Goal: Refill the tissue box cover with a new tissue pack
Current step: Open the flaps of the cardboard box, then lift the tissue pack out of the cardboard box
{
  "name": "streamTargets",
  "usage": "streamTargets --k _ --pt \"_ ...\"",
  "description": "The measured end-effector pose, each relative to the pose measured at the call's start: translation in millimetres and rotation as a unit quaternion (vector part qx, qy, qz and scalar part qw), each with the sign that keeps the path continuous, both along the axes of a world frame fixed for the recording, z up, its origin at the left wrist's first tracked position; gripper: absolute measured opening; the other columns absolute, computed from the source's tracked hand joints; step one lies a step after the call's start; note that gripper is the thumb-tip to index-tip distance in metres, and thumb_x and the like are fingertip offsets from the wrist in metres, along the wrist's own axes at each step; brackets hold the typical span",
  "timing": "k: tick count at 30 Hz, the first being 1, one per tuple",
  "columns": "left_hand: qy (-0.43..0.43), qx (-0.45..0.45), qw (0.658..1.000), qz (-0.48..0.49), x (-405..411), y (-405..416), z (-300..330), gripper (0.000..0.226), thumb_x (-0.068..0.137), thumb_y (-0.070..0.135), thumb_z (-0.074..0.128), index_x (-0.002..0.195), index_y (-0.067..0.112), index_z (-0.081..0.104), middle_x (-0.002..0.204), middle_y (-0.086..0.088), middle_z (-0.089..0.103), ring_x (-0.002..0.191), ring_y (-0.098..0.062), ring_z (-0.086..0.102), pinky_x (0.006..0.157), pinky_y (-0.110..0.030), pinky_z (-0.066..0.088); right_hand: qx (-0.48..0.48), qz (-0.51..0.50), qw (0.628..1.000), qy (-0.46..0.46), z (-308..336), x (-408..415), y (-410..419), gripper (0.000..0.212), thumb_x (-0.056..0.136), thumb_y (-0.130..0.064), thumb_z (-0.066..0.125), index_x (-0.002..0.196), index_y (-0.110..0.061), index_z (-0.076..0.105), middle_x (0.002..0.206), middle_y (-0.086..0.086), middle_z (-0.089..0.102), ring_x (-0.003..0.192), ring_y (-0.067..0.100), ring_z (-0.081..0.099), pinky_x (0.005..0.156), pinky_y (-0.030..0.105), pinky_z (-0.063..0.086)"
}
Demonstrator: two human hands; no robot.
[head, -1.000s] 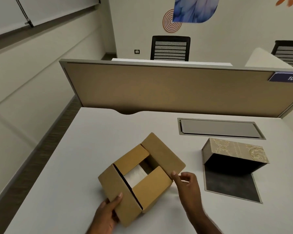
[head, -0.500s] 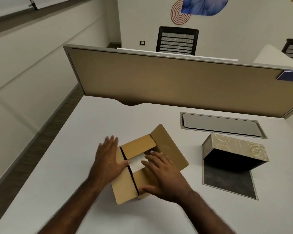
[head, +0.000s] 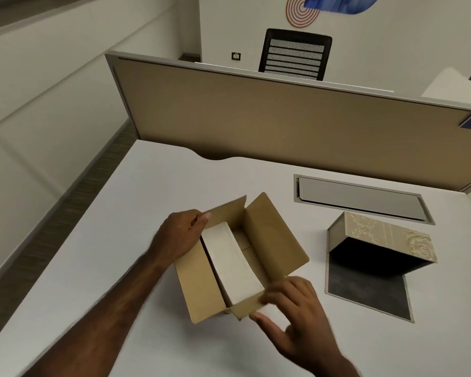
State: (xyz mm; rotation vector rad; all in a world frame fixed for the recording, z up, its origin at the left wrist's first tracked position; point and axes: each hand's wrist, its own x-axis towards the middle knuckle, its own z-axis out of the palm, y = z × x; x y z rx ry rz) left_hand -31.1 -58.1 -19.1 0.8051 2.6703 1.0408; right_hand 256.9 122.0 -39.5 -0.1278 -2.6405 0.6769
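A brown cardboard box (head: 272, 240) sits on the white desk (head: 136, 240) with its flaps spread open. Inside it lies a white tissue pack (head: 231, 265), standing along the left side. My left hand (head: 181, 235) grips the far-left flap and holds it back. The near flap is pinched by my right hand (head: 291, 308) at the box's front right corner. To the right, the beige patterned tissue box cover (head: 384, 238) rests tilted open over its dark hinged base flap (head: 365, 292), showing a dark hollow inside.
A grey cable hatch (head: 359, 198) is set into the desk behind the cover. A tan partition (head: 283, 126) closes the desk's far edge. A black office chair (head: 295, 54) stands beyond it. The desk's left edge drops to the floor.
Both hands went from pressing on the half-closed flaps to pulling them apart. The box now stands open and the white tissue pack inside is exposed.
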Motion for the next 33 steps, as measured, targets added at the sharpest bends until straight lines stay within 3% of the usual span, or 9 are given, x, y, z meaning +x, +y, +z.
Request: streamTargets --k 2,5,10,18,23,25,27,29,33 --pt "-0.022 0.023 0.999 0.041 -7.9 3.2 -0.6 0.040 0.101 0.059 0.048 0.084 0.026 0.063 0.070 0.005 0.066 0.065 -0.008 0.061 0.061 -0.031 0.048 -0.011 0.008 1.000 -0.001 -14.8 18.6 -3.8 0.034 0.089 -0.067 0.079 0.111 -0.040 0.078 0.123 -0.023 0.074 0.121 0.000 0.065 0.109 0.038 0.054" --pt "-0.075 0.020 0.992 0.096 -19.2 11.1 -6.0 0.042 0.100 0.049 0.057 0.128 0.018 0.061 0.087 -0.002 0.072 0.082 -0.018 0.069 0.072 -0.032 0.052 -0.011 0.018 0.999 -0.037 -33.3 34.2 -6.6 0.042 0.087 -0.071 0.079 0.119 -0.043 0.078 0.143 -0.022 0.069 0.139 0.003 0.061 0.119 0.047 0.050" --pt "-0.129 -0.010 0.983 0.129 -18.9 18.8 -17.7 0.063 0.100 0.042 0.060 0.153 0.016 0.039 0.132 -0.017 0.067 0.120 -0.034 0.064 0.099 -0.048 0.053 0.011 0.026 0.998 -0.062 -39.5 38.4 -8.2 0.039 0.090 -0.068 0.076 0.116 -0.040 0.082 0.149 -0.014 0.068 0.141 0.011 0.062 0.112 0.053 0.056" --pt "0.129 -0.025 0.988 0.078 33.6 -2.4 -9.9 0.077 0.089 0.035 0.077 0.155 0.017 0.040 0.158 -0.012 0.046 0.142 -0.033 0.047 0.108 -0.042 0.043 -0.274 -0.131 0.944 -0.126 31.1 -35.4 -7.0 0.052 0.086 -0.084 0.065 0.131 -0.059 0.058 0.133 -0.037 0.065 0.118 -0.012 0.063 0.092 0.010 0.051" --pt "0.184 -0.051 0.982 0.005 86.3 -15.0 -19.5 0.073 0.089 0.034 0.076 0.152 0.011 0.047 0.163 -0.013 0.040 0.151 -0.031 0.035 0.117 -0.046 0.035 -0.327 -0.112 0.895 -0.281 37.7 -108.7 -0.6 0.078 0.098 -0.065 0.066 0.162 -0.028 0.042 0.167 -0.006 0.049 0.147 0.017 0.054 0.116 0.039 0.051" --pt "0.170 -0.047 0.984 -0.033 100.0 -15.9 -23.8 0.070 0.090 0.031 0.075 0.152 0.013 0.048 0.162 -0.011 0.043 0.150 -0.029 0.037 0.119 -0.047 0.034 -0.351 -0.127 0.871 -0.320 30.1 -127.8 -0.3 0.060 0.102 -0.061 0.062 0.152 -0.029 0.051 0.154 -0.002 0.059 0.134 0.019 0.061 0.106 0.038 0.053" --pt "0.156 -0.059 0.984 -0.059 106.5 -17.3 -26.5 0.064 0.091 0.028 0.075 0.149 0.012 0.053 0.160 -0.012 0.045 0.148 -0.031 0.041 0.118 -0.053 0.037 -0.369 -0.135 0.854 -0.341 15.6 -141.0 0.1 0.027 0.101 -0.061 0.064 0.109 -0.036 0.057 0.107 -0.005 0.063 0.090 0.010 0.059 0.080 0.029 0.048" --pt "0.143 -0.078 0.984 -0.069 108.8 -19.3 -27.4 0.059 0.092 0.026 0.074 0.147 0.011 0.056 0.159 -0.014 0.045 0.147 -0.033 0.043 0.117 -0.057 0.037 -0.375 -0.142 0.842 -0.360 1.2 -149.0 0.5 0.041 0.096 -0.063 0.070 0.093 -0.028 0.050 0.086 -0.003 0.051 0.073 0.010 0.045 0.068 0.028 0.038" --pt "0.101 -0.097 0.988 -0.066 108.6 -21.2 -28.3 0.056 0.100 0.035 0.060 0.152 0.017 0.049 0.165 -0.008 0.037 0.154 -0.025 0.029 0.126 -0.051 0.024 -0.367 -0.154 0.821 -0.408 -18.6 -155.7 4.4 0.055 0.084 -0.069 0.081 0.100 -0.020 0.060 0.091 0.003 0.059 0.079 0.013 0.057 0.068 0.026 0.039"
